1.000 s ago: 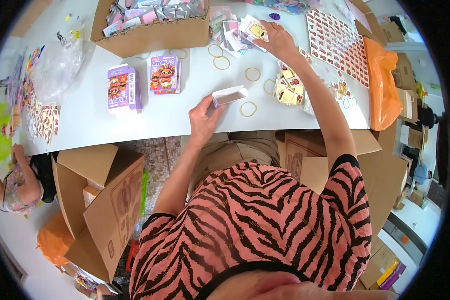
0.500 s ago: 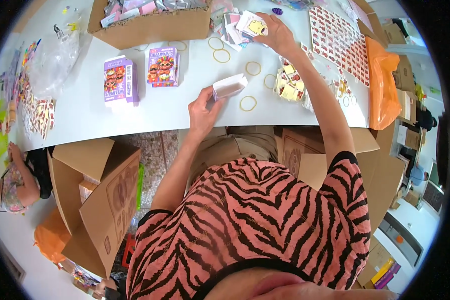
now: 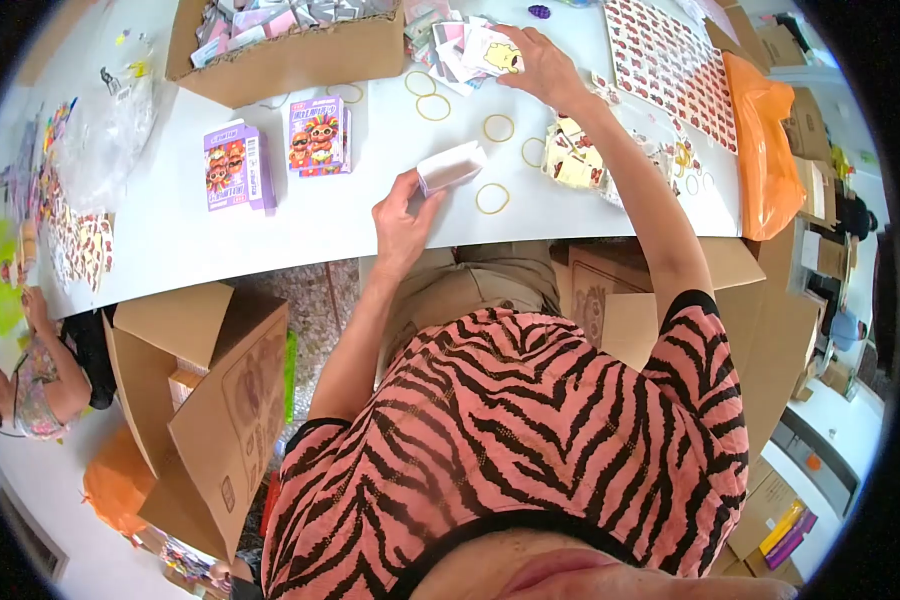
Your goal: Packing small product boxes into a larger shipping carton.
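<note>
My left hand grips a small open carton near the table's front edge, its pale inside showing. At the back of the table, my right hand is closed on the edge of a white card printed with a yellow cartoon figure. That card lies over a loose pile of cards; the fingertips are partly hidden. Several rubber bands lie around the carton. Left of it are a purple printed box and a short stack of purple boxes.
A cardboard box full of small cards stands at the back left. Yellowish packets lie under my right forearm. A sticker sheet and an orange plastic bag sit at right. Open cartons flank my legs; another person sits at left.
The view has shifted slightly. My right hand stays at the card pile with the yellow-figure card, and my left hand keeps holding the small carton.
</note>
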Motion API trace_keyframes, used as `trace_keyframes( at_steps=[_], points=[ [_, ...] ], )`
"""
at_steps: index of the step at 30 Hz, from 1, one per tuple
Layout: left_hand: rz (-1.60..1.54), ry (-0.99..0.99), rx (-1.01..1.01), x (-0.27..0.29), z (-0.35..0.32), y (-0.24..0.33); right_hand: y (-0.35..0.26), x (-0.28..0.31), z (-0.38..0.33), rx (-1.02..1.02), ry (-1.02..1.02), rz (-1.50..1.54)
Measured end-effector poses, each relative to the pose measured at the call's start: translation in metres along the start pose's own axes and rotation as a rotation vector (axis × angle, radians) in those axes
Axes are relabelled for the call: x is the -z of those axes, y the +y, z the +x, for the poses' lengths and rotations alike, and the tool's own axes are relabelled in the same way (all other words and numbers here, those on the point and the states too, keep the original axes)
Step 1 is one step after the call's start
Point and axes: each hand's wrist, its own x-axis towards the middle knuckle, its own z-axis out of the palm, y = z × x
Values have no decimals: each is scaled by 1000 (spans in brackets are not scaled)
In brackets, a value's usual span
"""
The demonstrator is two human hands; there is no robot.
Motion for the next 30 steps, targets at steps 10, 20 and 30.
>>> trace_keyframes(
  at_steps=[10, 20, 30],
  points=[
    [0, 10, 4, 0, 1, -3, 22, -10, 22, -159, 66, 146],
    [15, 3, 11, 0, 2, -1, 12, 16, 6, -81, 8, 466],
    [-43, -7, -38, 1, 3, -3, -93, 100, -58, 357, -159, 284]
  ],
)
